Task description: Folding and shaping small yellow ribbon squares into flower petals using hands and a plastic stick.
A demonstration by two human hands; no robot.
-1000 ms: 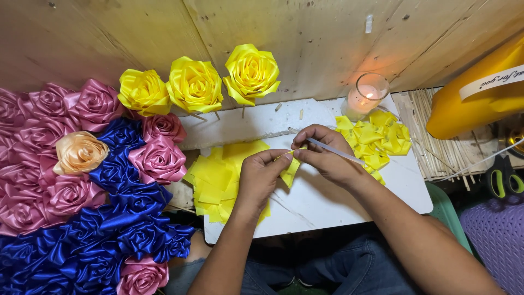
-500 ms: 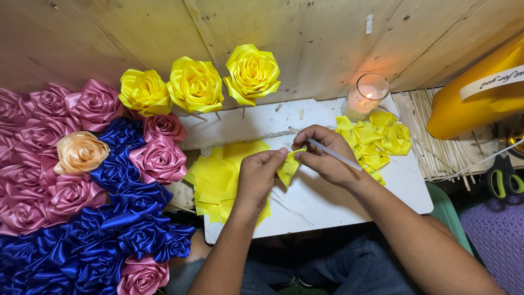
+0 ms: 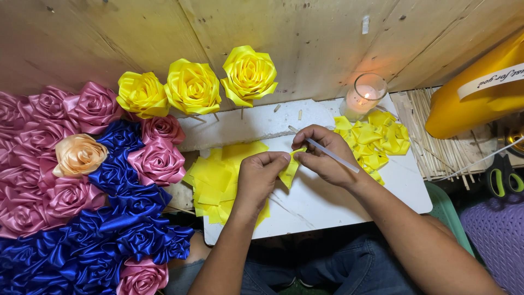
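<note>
Left hand (image 3: 261,180) and right hand (image 3: 322,155) pinch one folded yellow ribbon piece (image 3: 289,172) between fingertips, above the white desk (image 3: 338,202). Right hand also grips a thin white stick (image 3: 327,153). Loose yellow squares (image 3: 215,180) lie just left of the left hand; folded petals (image 3: 376,139) beyond the right.

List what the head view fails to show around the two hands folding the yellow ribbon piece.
- Small yellow ribbon piece: mostly covered by the left hand and right hand.
- Thin white stick: its near end is hidden behind the right hand.
- Flat yellow ribbon squares: partly under the left hand.
- Green-handled scissors: blades cut off.
</note>
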